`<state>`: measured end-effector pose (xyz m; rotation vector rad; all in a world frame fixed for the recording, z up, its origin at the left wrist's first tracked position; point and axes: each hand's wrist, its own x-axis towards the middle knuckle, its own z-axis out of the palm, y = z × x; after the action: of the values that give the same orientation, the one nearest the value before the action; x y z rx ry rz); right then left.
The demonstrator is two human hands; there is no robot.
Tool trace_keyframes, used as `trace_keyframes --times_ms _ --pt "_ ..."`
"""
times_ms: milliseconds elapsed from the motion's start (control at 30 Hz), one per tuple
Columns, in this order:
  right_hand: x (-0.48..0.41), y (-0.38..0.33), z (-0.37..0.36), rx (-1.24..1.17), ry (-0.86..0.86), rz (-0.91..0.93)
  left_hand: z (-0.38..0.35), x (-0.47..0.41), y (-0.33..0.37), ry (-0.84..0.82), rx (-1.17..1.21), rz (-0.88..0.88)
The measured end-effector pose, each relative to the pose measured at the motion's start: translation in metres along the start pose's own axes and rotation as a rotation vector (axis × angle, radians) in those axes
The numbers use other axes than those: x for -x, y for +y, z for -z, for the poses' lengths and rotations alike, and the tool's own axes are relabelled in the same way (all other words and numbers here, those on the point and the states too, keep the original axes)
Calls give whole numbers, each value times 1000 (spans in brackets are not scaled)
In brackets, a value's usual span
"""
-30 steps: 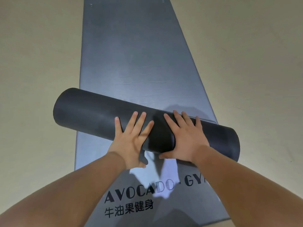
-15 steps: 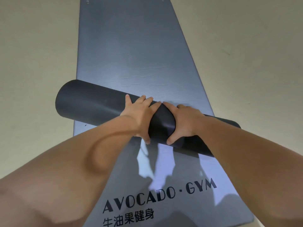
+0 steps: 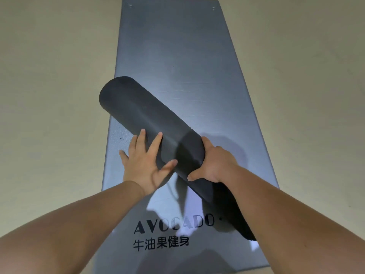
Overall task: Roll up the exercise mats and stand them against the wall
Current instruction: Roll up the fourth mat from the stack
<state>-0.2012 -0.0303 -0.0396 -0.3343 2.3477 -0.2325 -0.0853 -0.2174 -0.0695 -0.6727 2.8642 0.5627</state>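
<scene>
Gripping: right hand [image 3: 215, 165], fingers curled over the far side of the roll [image 3: 142, 111], thumb on its near side, clamped about mid-length. Left hand [image 3: 144, 161]: fingers [image 3: 156, 143] straight and spread, laid on the roll's near-left flank, just beside the right. Roll: dark, fully wound, long axis diagonal, far-left end to near-right end beneath the right forearm; lies across a flat grey mat [image 3: 177, 56] on the floor [image 3: 49, 95]. Judgement: standing it up calls for raising the far-left end, ahead of the left hand. Wall not in view.
</scene>
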Motion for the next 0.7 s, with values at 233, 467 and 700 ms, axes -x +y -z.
trace_keyframes --times_ms 233,467,700 --pt "31 -29 -45 -253 22 -44 -4 43 20 -289 1366 580" --pt "24 -7 -21 -448 -40 14 -9 20 36 -328 1516 689" --pt "-3 21 -12 -828 -156 42 -14 -6 62 -200 1562 795"
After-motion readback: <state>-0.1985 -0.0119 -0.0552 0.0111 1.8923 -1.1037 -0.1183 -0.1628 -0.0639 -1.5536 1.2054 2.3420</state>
